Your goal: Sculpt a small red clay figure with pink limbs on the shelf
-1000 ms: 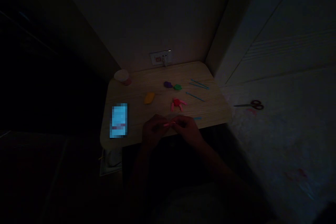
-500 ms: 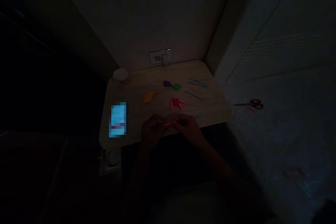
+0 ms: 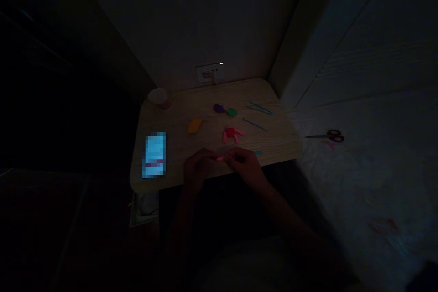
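Observation:
A small pink strip [image 3: 221, 159], seemingly modelling clay, is held near the table's front edge. My right hand [image 3: 244, 164] pinches its right end between thumb and fingers. My left hand [image 3: 198, 166] is curled at the other end, fingertips against the strip; its thumb is lost in the dark. Just beyond the hands lies a small figure with a red body [image 3: 230, 132] and pink limbs. Farther back are a purple lump [image 3: 219, 108] and a green lump [image 3: 232, 112]. An orange piece [image 3: 195, 126] lies to the left.
Thin blue sticks [image 3: 255, 124] lie on the right of the wooden table [image 3: 178, 146]. A lit, pixelated phone-like rectangle [image 3: 154, 155] is at left, a cup [image 3: 159, 97] behind it. Scissors [image 3: 328, 136] lie beyond the right edge. A wall socket [image 3: 210, 73] is behind.
The fingers of my left hand have straightened a little and its thumb has dropped from sight. The pink strip stays at my right fingertips. The view has shifted slightly.

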`<state>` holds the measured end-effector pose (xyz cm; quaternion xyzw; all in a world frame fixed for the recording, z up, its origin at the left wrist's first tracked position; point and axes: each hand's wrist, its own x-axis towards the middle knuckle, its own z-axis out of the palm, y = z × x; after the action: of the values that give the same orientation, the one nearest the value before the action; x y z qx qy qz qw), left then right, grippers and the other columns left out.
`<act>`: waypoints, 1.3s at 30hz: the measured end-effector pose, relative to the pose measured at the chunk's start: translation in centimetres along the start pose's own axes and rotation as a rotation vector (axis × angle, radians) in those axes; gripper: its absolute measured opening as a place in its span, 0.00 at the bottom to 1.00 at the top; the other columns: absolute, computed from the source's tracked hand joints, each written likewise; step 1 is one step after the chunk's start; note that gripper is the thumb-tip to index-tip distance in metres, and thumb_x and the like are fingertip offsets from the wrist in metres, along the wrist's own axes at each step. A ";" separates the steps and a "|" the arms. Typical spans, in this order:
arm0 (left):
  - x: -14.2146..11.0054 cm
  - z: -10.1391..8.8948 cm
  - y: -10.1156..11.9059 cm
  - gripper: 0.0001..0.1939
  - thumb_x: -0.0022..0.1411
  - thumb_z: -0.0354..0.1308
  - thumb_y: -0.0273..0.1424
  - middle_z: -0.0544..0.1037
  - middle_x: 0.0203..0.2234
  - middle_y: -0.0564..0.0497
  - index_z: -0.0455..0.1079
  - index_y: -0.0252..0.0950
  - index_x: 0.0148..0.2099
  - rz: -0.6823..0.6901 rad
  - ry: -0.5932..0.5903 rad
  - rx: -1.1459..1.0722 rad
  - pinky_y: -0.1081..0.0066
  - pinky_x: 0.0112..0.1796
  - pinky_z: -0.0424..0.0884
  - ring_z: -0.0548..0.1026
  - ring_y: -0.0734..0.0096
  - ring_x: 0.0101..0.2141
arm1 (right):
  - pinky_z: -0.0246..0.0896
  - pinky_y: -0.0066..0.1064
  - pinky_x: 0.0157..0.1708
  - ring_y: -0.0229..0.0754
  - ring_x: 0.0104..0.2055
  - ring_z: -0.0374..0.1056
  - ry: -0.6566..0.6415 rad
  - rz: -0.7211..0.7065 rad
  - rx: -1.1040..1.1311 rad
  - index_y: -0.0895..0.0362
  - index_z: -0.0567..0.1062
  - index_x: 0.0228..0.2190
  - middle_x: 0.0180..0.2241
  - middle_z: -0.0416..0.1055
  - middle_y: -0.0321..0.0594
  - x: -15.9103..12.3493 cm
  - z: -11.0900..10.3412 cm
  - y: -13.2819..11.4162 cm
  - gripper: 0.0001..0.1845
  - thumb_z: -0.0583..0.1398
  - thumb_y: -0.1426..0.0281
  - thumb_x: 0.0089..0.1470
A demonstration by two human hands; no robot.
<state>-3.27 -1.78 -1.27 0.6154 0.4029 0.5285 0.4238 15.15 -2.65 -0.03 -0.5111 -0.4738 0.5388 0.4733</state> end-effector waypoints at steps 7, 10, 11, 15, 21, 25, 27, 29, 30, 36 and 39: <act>0.5 0.3 0.6 0.09 0.59 0.70 0.38 0.81 0.31 0.48 0.81 0.37 0.33 -0.039 0.019 0.009 0.68 0.37 0.74 0.79 0.66 0.35 | 0.63 0.29 0.30 0.39 0.29 0.70 -0.031 -0.025 0.029 0.55 0.79 0.28 0.27 0.77 0.37 0.2 0.0 0.2 0.11 0.69 0.61 0.49; 0.5 0.4 0.6 0.09 0.58 0.71 0.38 0.81 0.30 0.48 0.81 0.38 0.33 -0.078 0.003 -0.021 0.69 0.36 0.73 0.78 0.66 0.34 | 0.64 0.30 0.31 0.39 0.29 0.70 -0.054 0.002 0.048 0.55 0.80 0.29 0.27 0.78 0.36 0.2 0.2 0.3 0.09 0.70 0.63 0.48; 0.4 0.4 0.5 0.08 0.57 0.71 0.37 0.81 0.30 0.48 0.81 0.38 0.33 -0.092 0.004 -0.031 0.69 0.35 0.73 0.78 0.66 0.33 | 0.64 0.30 0.31 0.39 0.28 0.70 -0.059 0.012 0.051 0.55 0.80 0.28 0.26 0.77 0.36 0.1 0.3 0.3 0.09 0.69 0.63 0.48; 0.3 0.4 0.5 0.08 0.57 0.71 0.36 0.81 0.30 0.49 0.81 0.38 0.33 -0.121 0.048 -0.029 0.70 0.37 0.73 0.78 0.67 0.34 | 0.62 0.29 0.28 0.37 0.26 0.68 -0.052 0.016 0.067 0.55 0.79 0.27 0.24 0.75 0.34 0.1 0.2 -0.1 0.09 0.69 0.62 0.48; 0.4 0.4 0.5 0.09 0.57 0.71 0.37 0.82 0.30 0.49 0.80 0.37 0.34 -0.140 0.039 -0.019 0.69 0.38 0.73 0.78 0.66 0.34 | 0.60 0.27 0.24 0.35 0.22 0.63 -0.029 0.052 0.155 0.54 0.77 0.28 0.20 0.70 0.31 0.1 0.2 -0.7 0.12 0.69 0.59 0.48; 0.4 0.5 0.4 0.09 0.54 0.72 0.36 0.81 0.29 0.49 0.80 0.37 0.33 -0.140 0.044 -0.007 0.70 0.37 0.73 0.78 0.67 0.33 | 0.62 0.28 0.26 0.36 0.24 0.66 -0.035 0.042 0.180 0.54 0.77 0.29 0.22 0.73 0.32 0.1 0.4 -0.3 0.12 0.71 0.61 0.46; 0.4 0.6 0.5 0.09 0.54 0.73 0.36 0.81 0.29 0.50 0.79 0.37 0.32 -0.136 0.053 0.004 0.70 0.36 0.73 0.78 0.68 0.33 | 0.64 0.29 0.28 0.37 0.27 0.68 -0.042 0.023 0.145 0.54 0.79 0.30 0.26 0.76 0.34 0.1 0.5 0.0 0.12 0.71 0.62 0.46; 0.4 0.7 0.6 0.11 0.53 0.73 0.38 0.81 0.28 0.50 0.79 0.36 0.32 -0.136 0.054 0.018 0.70 0.36 0.73 0.78 0.68 0.32 | 0.64 0.29 0.30 0.38 0.28 0.69 -0.039 -0.002 0.092 0.55 0.80 0.31 0.27 0.78 0.36 0.0 0.5 0.1 0.11 0.71 0.62 0.47; 0.4 0.7 0.6 0.11 0.54 0.73 0.38 0.81 0.28 0.49 0.79 0.36 0.32 -0.137 0.055 0.019 0.69 0.36 0.74 0.78 0.67 0.32 | 0.63 0.29 0.29 0.38 0.28 0.69 -0.033 -0.012 0.068 0.54 0.80 0.30 0.27 0.77 0.36 0.0 0.5 0.1 0.11 0.70 0.61 0.47; 0.5 0.6 0.5 0.11 0.56 0.71 0.40 0.82 0.29 0.49 0.80 0.37 0.33 -0.146 0.066 0.027 0.69 0.36 0.75 0.79 0.66 0.33 | 0.58 0.29 0.25 0.38 0.26 0.65 -0.019 -0.035 0.004 0.54 0.80 0.29 0.25 0.75 0.35 -0.2 0.5 -0.1 0.12 0.69 0.58 0.49; 0.6 0.5 0.6 0.10 0.56 0.71 0.38 0.82 0.29 0.49 0.80 0.37 0.33 -0.124 0.029 0.033 0.69 0.36 0.74 0.79 0.66 0.33 | 0.55 0.28 0.24 0.37 0.24 0.63 -0.024 -0.032 -0.009 0.55 0.80 0.30 0.23 0.73 0.35 -0.3 0.5 -0.1 0.13 0.68 0.58 0.51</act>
<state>-2.71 -1.41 -0.59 0.5887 0.4550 0.5032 0.4395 14.63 -2.94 0.09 -0.4991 -0.4901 0.5349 0.4739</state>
